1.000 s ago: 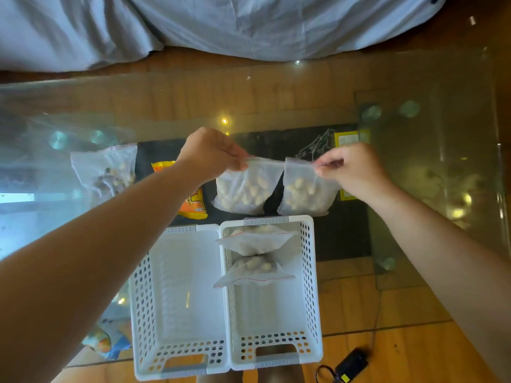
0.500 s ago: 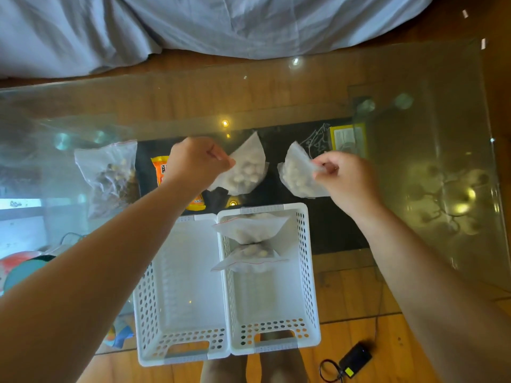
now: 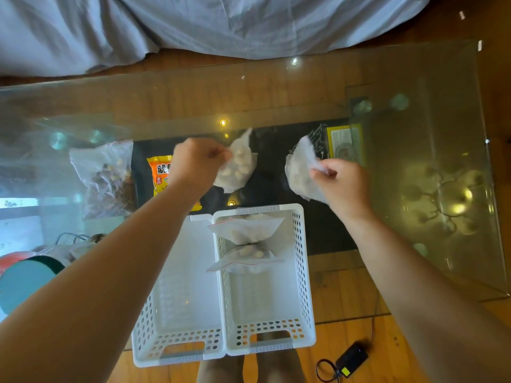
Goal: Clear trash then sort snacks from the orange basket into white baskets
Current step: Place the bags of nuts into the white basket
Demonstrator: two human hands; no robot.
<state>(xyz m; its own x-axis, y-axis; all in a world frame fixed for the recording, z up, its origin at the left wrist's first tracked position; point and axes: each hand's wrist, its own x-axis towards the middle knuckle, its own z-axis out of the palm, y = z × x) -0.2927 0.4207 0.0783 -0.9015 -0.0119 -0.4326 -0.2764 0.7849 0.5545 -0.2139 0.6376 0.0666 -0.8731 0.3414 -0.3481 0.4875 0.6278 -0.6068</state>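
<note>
2 nut bags pinched, 1 per hand.

My left hand gripped a clear nut bag; my right hand gripped its twin. Both hung beyond the right white basket, below my grips. Best to lower each flat beside the 2 bags inside.

Since a second ago the left hand and right hand have drawn apart, so the left bag of nuts and the right bag of nuts, earlier hanging side by side, now tilt separately.
</note>
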